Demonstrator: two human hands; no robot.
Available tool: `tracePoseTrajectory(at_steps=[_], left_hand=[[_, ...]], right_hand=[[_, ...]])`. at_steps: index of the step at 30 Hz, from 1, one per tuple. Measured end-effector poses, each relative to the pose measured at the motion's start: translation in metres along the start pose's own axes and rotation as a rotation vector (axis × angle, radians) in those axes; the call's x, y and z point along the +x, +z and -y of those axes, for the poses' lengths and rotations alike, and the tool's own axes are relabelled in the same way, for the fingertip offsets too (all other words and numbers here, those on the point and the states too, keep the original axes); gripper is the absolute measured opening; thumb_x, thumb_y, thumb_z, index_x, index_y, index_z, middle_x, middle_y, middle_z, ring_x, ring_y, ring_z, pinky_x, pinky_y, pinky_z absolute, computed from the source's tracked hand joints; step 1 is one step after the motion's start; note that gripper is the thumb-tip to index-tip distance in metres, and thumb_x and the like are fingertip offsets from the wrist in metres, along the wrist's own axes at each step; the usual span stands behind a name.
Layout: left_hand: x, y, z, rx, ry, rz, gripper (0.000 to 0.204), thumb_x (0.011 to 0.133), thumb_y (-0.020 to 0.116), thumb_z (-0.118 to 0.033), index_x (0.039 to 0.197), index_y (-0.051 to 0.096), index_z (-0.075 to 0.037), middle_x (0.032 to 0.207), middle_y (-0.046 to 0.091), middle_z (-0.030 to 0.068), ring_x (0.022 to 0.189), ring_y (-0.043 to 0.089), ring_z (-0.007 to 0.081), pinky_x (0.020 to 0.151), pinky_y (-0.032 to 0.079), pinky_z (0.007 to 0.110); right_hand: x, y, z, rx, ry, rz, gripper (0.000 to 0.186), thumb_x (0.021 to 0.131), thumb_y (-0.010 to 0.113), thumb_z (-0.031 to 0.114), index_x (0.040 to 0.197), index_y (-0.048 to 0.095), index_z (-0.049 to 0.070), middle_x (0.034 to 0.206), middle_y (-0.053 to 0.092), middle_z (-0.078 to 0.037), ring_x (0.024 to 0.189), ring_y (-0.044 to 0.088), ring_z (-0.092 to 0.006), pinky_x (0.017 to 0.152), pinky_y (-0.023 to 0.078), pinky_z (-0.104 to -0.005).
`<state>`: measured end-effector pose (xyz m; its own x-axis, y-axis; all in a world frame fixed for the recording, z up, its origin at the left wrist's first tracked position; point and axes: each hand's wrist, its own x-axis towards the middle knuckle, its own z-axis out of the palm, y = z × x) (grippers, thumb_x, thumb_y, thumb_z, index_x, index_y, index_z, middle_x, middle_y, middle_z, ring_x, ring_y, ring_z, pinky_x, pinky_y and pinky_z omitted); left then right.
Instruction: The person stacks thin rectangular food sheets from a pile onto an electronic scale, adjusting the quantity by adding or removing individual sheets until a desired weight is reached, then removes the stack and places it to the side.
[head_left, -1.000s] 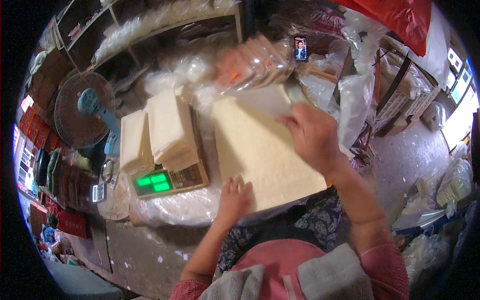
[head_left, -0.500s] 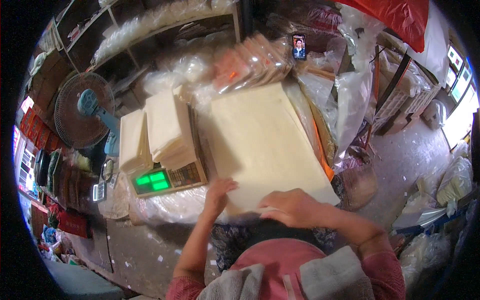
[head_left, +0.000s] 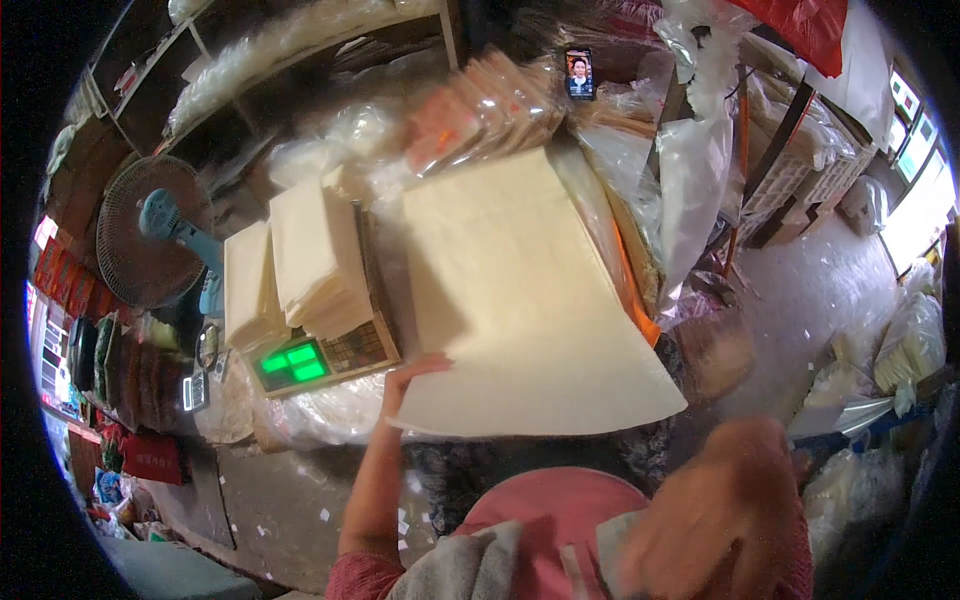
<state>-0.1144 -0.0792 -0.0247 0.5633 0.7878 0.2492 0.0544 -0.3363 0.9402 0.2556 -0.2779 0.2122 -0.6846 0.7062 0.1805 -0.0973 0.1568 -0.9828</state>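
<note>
A large cream sheet (head_left: 530,300) lies on the worktable, its near edge curving towards me. My left hand (head_left: 418,370) rests at its near left edge, fingers stretched over the top; the sheet's corner overlaps the wrist. Close in front of my body at lower right, my right hand (head_left: 715,510) is raised off the sheet. Motion smears its fingers, so I cannot tell whether it holds anything. Left of the sheet, two folded cream stacks (head_left: 315,255) sit on a scale (head_left: 385,345) with a lit green display (head_left: 295,363).
A fan (head_left: 155,230) stands at the left beside a calculator (head_left: 195,392). Clear plastic packs (head_left: 490,110) and a phone (head_left: 579,74) are behind the sheet. Orange material (head_left: 643,325) shows along the table's right side. Plastic-wrapped bundles (head_left: 908,345) lie far right.
My right hand has left the sheet's near edge and come back and up towards my body on the right. My left hand stays at the left edge. The view has shifted slightly.
</note>
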Motion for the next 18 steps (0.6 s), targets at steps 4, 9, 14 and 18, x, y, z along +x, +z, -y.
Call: tracePoseTrajectory(at_steps=[4,9,14,18], left_hand=[[-0.003,0.002,0.007,-0.181,-0.084,-0.088,0.020,0.079,0.064,-0.006,0.098,0.071,-0.002,0.104,0.068,0.0139,0.110,0.059,0.0271,0.094,0.047,0.038],[-0.007,-0.002,0.014,-0.109,-0.035,-0.114,0.016,0.082,0.062,-0.004,0.095,0.071,-0.003,0.101,0.069,0.0135,0.103,0.063,0.0269,0.089,0.051,0.037],[-0.012,-0.004,0.011,0.088,-0.070,-0.123,0.016,0.084,0.067,-0.014,0.097,0.070,-0.005,0.099,0.069,0.0147,0.104,0.063,0.0298,0.095,0.049,0.043],[-0.009,0.002,0.016,0.055,-0.137,-0.249,0.012,0.083,0.064,-0.003,0.094,0.069,-0.001,0.095,0.070,0.0113,0.092,0.065,0.0191,0.083,0.052,0.031]], right_hand=[[-0.006,-0.035,-0.008,-0.174,0.076,-0.466,0.038,0.081,0.053,-0.002,0.119,0.058,0.004,0.122,0.060,-0.011,0.107,0.059,-0.0288,0.094,0.045,-0.0391],[0.015,-0.094,-0.099,-0.727,0.194,-0.568,0.043,0.078,0.047,-0.006,0.115,0.063,0.008,0.125,0.060,-0.007,0.130,0.043,-0.0233,0.109,0.032,-0.0409],[0.001,-0.105,-0.170,-0.796,0.162,-0.406,0.029,0.095,0.047,0.027,0.109,0.067,0.012,0.122,0.062,-0.004,0.132,0.041,-0.0233,0.111,0.029,-0.0415],[-0.003,-0.106,-0.208,-0.330,0.132,-0.617,0.035,0.093,0.051,0.041,0.098,0.071,0.013,0.104,0.069,-0.002,0.101,0.063,-0.0256,0.091,0.048,-0.0368]])
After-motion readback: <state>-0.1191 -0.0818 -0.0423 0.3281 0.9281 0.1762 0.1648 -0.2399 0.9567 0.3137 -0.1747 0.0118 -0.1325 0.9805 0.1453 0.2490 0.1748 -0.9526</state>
